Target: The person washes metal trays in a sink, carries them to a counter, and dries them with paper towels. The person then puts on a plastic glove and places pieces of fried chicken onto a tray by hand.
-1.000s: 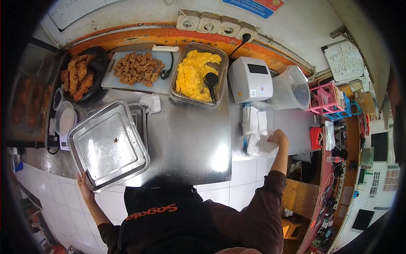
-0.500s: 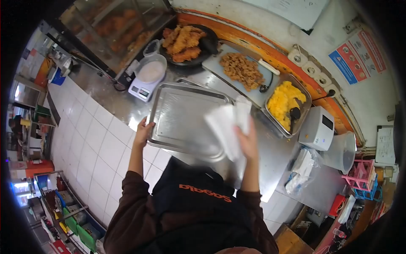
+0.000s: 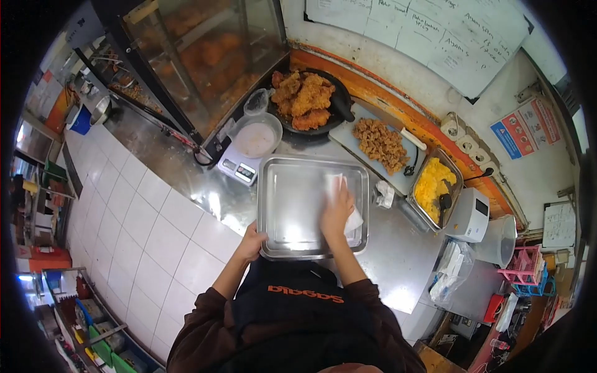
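The steel tray (image 3: 292,205) lay flat on the metal counter (image 3: 385,255), directly in front of the person and just beside the digital scale (image 3: 239,166). The left hand (image 3: 252,239) gripped the tray's near left corner, fingers curled over the rim and closed on it, evidently to steady the tray against sliding. The right hand (image 3: 337,211) lay palm-down inside the tray, fingers spread and pressing a white tissue (image 3: 341,194) flat against the tray floor; the flat palm appeared chosen to keep the paper in full contact with the metal. No pinch of the tissue was seen. A white bowl (image 3: 255,138) stood on the scale. Beyond the tray were a black pan of fried chicken (image 3: 305,99), a white board with fried pieces (image 3: 380,144) and a container of yellow food (image 3: 435,186) with a black scoop in it. A crumpled tissue (image 3: 385,194) lay on the counter just right of the tray. A bag of tissues (image 3: 449,273) sat further right, well apart from both hands.
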